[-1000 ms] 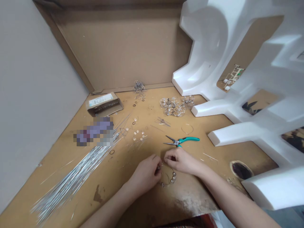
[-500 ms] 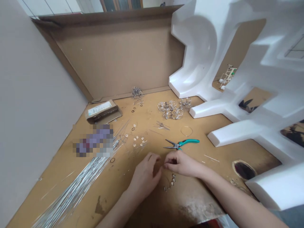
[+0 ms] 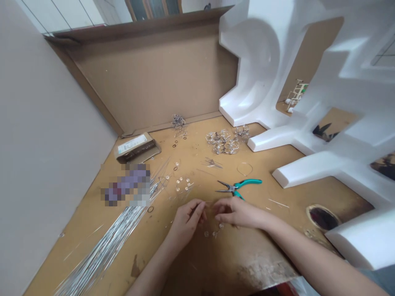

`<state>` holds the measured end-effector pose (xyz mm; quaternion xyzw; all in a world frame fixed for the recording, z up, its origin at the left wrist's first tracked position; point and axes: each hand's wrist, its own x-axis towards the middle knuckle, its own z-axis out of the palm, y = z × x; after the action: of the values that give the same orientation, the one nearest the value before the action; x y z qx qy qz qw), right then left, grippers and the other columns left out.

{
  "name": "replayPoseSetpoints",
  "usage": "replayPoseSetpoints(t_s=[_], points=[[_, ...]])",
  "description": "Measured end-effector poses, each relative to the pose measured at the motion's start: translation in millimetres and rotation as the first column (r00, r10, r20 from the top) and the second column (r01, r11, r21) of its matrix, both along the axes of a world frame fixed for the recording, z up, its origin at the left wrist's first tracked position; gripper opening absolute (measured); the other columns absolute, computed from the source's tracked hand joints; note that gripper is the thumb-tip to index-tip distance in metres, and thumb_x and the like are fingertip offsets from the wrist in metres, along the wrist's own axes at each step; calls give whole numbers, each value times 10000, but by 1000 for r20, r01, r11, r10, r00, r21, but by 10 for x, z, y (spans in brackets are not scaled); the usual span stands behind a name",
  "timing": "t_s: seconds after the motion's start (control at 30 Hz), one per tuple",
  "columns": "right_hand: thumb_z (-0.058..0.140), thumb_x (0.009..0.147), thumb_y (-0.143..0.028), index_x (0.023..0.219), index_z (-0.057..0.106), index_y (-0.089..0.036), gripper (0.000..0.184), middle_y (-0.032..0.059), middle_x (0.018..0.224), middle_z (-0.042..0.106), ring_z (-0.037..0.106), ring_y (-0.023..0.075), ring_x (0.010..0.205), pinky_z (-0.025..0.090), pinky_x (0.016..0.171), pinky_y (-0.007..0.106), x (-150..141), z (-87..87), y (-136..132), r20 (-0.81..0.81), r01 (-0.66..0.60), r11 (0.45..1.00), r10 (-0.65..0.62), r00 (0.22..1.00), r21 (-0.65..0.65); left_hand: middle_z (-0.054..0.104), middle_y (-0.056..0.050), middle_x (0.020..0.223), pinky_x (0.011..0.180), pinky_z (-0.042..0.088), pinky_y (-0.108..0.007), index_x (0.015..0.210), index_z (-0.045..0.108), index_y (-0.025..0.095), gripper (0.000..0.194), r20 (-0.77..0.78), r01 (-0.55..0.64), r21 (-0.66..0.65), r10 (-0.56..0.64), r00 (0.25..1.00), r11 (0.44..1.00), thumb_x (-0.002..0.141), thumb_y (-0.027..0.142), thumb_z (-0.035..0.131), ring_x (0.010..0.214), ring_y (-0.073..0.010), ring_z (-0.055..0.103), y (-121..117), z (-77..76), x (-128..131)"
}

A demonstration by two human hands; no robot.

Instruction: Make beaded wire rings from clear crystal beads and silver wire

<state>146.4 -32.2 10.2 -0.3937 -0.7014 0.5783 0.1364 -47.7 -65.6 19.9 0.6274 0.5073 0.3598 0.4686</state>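
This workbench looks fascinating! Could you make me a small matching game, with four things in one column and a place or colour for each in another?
Things:
1. needle-nose pliers
2. silver wire rods
3. small cardboard carton
4. right hand

Details:
A. just below the pliers
B. teal handles
C. long bundle at lower left
D. toward the back left corner of the board

Pairs: 1-B, 2-C, 3-D, 4-A

The pliers [image 3: 248, 182] pair glossy teal plastic grips with smooth, bright steel tips. The rods [image 3: 105, 250] are thin, shiny metal wire. The beads [image 3: 220, 225] look like clear, glossy glass or acrylic. The surface [image 3: 262, 257] is matt tan board, rough and scuffed pale near its front edge. The box [image 3: 135, 148] and back panel [image 3: 138, 78] are plain matt cardboard, and the blocks [image 3: 296, 170] are white, matt foam.
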Motion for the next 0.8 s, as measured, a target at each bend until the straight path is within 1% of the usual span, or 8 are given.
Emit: replayPoseSetpoints(t_s=[0.1,0.17,0.23,0.27,0.43,0.57,0.67,0.8], points=[[540,731,-236,1059,537,-196,331,-13,742,575,456,55,449,365,368,151,-8,-89,-1,-1,-6,1000,6,1000,-8,538,10,619,545,419,-222,844,554,161,223,123,-72,45,66,990,996,863,338,421,559,-106,502,5,8,-16],[528,728,-214,957,569,-191,234,-25,697,551,444,50,439,351,362,143,-22,-131,6,4,43,999,-43,999,20,551,8,629,550,432,-231,866,537,165,217,203,-119,55,106,973,991,864,346,417,564,-111,516,5,8,-26],[529,740,-245,833,582,-175,128,-34,639,516,424,45,421,338,357,144,-40,-149,15,-4,91,995,-90,996,33,556,11,616,544,437,-235,864,526,166,219,261,-157,46,140,955,986,858,360,425,548,-111,520,11,2,-36],[526,750,-268,803,578,-171,122,-37,620,502,415,44,411,334,356,147,-49,-151,20,-21,114,993,-114,993,33,556,14,606,539,437,-235,858,523,167,220,281,-175,37,157,947,984,852,367,433,537,-110,519,18,-2,-40],[503,787,-348,813,574,-166,197,-44,570,468,410,48,388,315,358,159,-99,-155,39,-135,219,976,-217,967,-3,559,22,574,506,429,-228,800,515,170,234,331,-248,-41,247,911,968,822,399,476,507,-109,515,74,-14,-40],[550,755,-370,775,573,-158,214,-56,496,447,395,51,368,284,355,165,-121,-132,51,-161,289,957,-286,945,-2,567,24,562,506,433,-228,767,513,170,240,338,-279,-87,292,895,956,801,408,506,502,-112,522,99,-15,-17],[583,718,-423,743,567,-149,276,-70,451,430,352,45,336,253,339,169,-126,-50,53,-189,338,938,-346,919,-74,593,18,577,531,445,-233,776,506,171,226,355,-278,-107,298,886,955,812,394,496,526,-118,546,106,-29,-2],[585,687,-511,733,572,-138,376,-26,551,562,337,25,306,223,325,176,-138,26,56,-250,412,901,-434,865,-139,625,-1,621,557,458,-248,769,498,170,233,363,-236,-142,273,891,961,826,395,474,564,-133,576,110,-41,19]])
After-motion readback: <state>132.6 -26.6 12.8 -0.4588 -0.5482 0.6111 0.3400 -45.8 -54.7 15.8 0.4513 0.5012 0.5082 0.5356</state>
